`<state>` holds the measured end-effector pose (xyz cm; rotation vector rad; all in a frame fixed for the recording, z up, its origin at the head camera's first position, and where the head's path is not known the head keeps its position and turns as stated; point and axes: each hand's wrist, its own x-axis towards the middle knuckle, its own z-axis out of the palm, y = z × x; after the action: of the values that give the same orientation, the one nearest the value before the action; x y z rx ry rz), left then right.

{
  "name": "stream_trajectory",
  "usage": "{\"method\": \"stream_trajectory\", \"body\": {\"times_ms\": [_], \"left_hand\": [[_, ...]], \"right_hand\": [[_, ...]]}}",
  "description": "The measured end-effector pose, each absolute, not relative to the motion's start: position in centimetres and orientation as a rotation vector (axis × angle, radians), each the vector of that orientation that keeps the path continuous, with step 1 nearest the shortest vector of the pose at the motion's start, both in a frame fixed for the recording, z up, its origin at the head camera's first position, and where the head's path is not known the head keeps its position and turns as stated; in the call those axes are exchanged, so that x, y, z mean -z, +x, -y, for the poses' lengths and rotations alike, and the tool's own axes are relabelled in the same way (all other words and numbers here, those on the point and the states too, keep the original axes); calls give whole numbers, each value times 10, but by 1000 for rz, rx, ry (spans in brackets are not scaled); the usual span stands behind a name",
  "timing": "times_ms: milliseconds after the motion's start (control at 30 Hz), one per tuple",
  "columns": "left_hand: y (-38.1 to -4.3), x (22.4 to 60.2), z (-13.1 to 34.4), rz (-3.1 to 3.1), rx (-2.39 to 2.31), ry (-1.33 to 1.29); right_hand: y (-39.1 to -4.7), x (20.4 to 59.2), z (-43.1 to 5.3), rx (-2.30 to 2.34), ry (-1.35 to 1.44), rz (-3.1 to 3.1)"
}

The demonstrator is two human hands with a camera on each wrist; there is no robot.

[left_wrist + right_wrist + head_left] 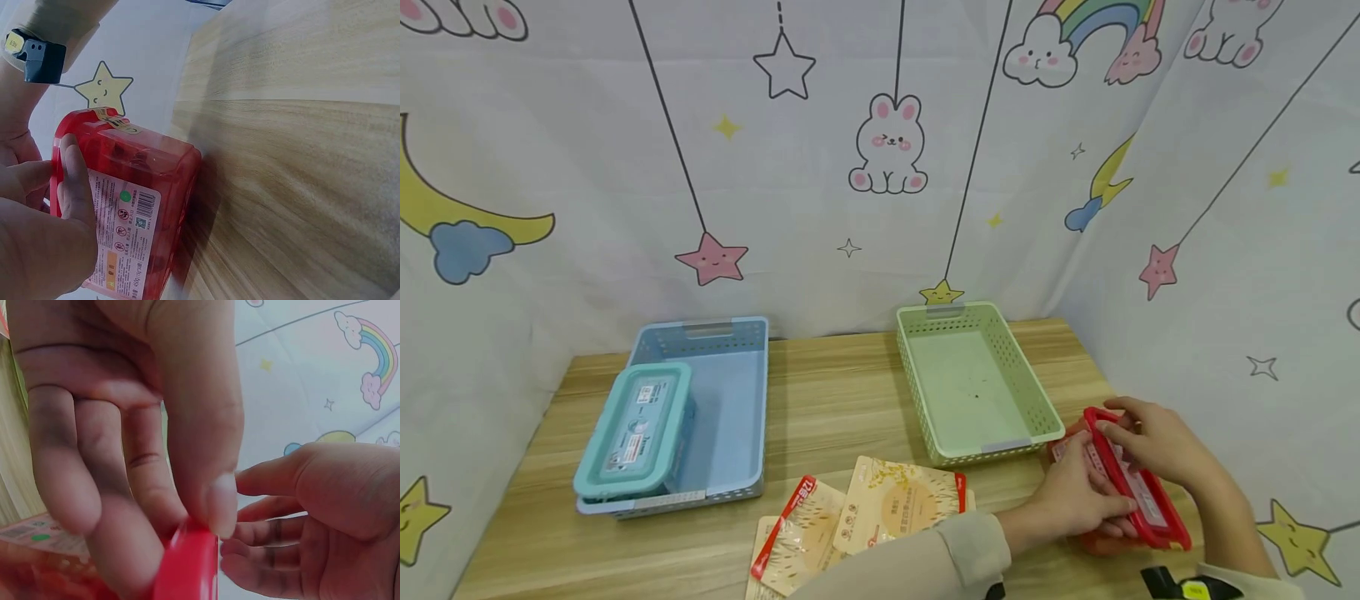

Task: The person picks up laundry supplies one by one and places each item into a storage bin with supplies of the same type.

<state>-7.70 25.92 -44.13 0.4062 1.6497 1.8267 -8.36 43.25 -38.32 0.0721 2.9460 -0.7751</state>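
A translucent red plastic food box [1150, 500] with a red rim and a printed label is tilted up on its side at the table's right edge. My left hand [1078, 492] grips its near long side, thumb on the lid edge and fingers against the labelled wall, as the left wrist view shows with my left hand [50, 244]. At the far end of the lid, my right hand [1165, 442] bends its thumb and fingers over the rim. In the right wrist view, the red lid edge [187, 569] lies between left thumb and fingers; my right hand [331, 525] is beyond.
A green basket [973, 375] stands just left of the hands. Farther left, a blue basket [726, 417] holds a teal lidded box [636, 433], which leans on its rim. Several cream and red packets [895, 508] lie at the front, partly under the left sleeve [917, 558].
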Motion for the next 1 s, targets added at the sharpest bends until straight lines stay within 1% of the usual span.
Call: {"method": "stream_trajectory", "body": {"times_ms": [167,600,833,1000], "left_hand": [[-77,441,-260,-1647,-1827,408],[-78,444,-259,-1629,-1827,396],[-80,443,-255,-1653,-1824,418],[-82,443,-256,-1691,-1824,432]], "right_hand": [[-83,383,-444,631,140,-3044],[-82,389,-460,579,303,-2990],[-83,393,-467,586,308,-2840],[-82,400,-471,735,367,-2677]]}}
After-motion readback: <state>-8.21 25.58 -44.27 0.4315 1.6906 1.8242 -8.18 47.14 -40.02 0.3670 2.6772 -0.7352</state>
